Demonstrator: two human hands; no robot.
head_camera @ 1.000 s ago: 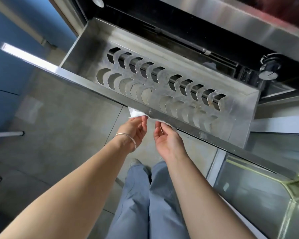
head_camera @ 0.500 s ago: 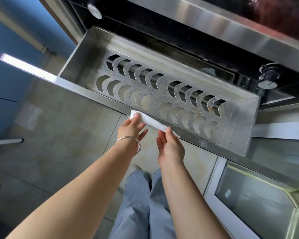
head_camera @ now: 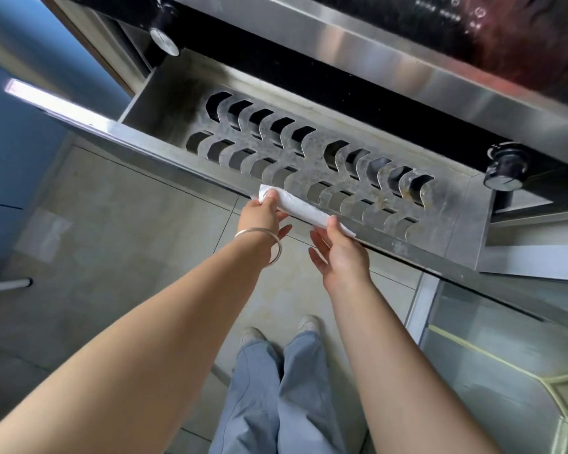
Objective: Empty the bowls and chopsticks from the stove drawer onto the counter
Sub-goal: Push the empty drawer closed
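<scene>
The steel stove drawer stands pulled out, and its slotted metal rack holds no bowls or chopsticks. A folded white paper towel is stretched along the drawer's front rim. My left hand, with a silver bangle on the wrist, pinches the towel's left end. My right hand holds its right end between thumb and fingertips, the other fingers spread.
The stove front above has two black knobs, one at the left and one at the right. A blue cabinet stands at the left, a glass-fronted door at the lower right. Beige floor tiles and my legs lie below.
Both hands have lifted the paper towel from under the drawer's front rim and pulled it out lengthwise along the rim. The camera has tilted, showing more of the stove front.
</scene>
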